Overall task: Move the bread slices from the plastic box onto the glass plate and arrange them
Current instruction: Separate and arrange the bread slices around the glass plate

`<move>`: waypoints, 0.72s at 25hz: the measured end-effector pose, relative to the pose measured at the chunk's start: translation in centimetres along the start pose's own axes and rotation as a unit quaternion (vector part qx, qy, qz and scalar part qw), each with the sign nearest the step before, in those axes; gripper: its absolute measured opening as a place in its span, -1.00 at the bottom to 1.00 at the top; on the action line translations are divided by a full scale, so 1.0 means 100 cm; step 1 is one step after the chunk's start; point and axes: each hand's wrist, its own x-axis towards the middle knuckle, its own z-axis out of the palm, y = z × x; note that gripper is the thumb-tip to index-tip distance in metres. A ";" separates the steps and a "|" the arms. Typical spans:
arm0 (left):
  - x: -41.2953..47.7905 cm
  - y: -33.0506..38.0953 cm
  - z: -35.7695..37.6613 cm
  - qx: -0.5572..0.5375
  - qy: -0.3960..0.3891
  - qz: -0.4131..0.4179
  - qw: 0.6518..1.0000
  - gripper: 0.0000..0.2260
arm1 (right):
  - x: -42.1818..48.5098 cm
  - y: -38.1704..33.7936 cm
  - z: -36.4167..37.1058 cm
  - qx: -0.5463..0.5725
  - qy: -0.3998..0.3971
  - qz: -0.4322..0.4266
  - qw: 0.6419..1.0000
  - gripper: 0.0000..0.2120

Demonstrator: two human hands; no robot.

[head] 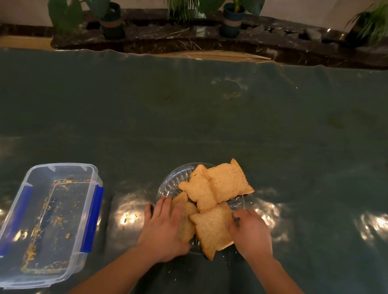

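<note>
Bread slices (215, 199) between both hands' fingers (167, 207)

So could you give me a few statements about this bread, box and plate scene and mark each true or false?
1. The plastic box holds only crumbs. True.
2. Four bread slices lie on the glass plate. True.
3. The box sits right of the plate. False: it is to the left.
4. The left hand is inside the box. False: it rests on a slice at the plate.
5. The right hand touches a slice at the plate's near side. True.
</note>
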 end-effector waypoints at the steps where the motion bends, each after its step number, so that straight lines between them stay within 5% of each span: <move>1: 0.001 -0.003 -0.001 -0.006 0.004 0.008 1.000 0.05 | 0.000 0.000 0.000 0.004 -0.002 0.005 1.000 -0.83; 8: 0.002 -0.008 -0.016 -0.039 -0.015 0.029 0.999 0.01 | 0.009 0.001 -0.014 0.114 0.009 0.071 0.991 -0.85; 12: 0.018 0.013 -0.029 -0.111 0.139 -0.005 0.984 -0.58 | 0.051 0.005 -0.031 0.202 0.095 0.171 0.960 -0.58; 15: 0.040 0.039 -0.051 -0.327 0.054 -0.170 0.928 -0.93 | 0.079 0.004 -0.036 0.179 0.000 0.188 0.966 -0.37; 18: 0.058 0.048 -0.055 -0.442 0.018 -0.262 0.858 -0.78 | 0.087 0.001 -0.032 0.135 -0.040 0.165 0.976 -0.40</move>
